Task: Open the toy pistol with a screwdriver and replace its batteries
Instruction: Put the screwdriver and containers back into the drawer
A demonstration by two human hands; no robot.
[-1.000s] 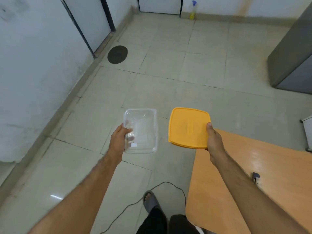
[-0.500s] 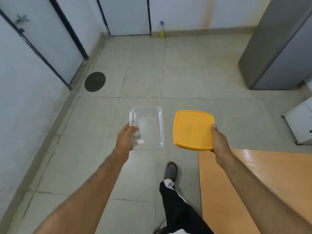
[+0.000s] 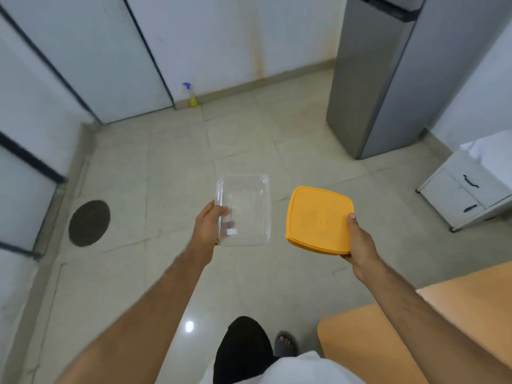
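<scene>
The left hand grips a clear plastic container at mid-frame; the right hand holds a yellow lidded box beside it. Tabletop lower right. No pistol or screwdriver visible, so the task seems unstarted

Home kitchen: fridge, tiled floor

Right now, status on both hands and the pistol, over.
Left hand holds clear container. Right hand holds orange lid. Both held over floor. No pistol or screwdriver in view.
</scene>
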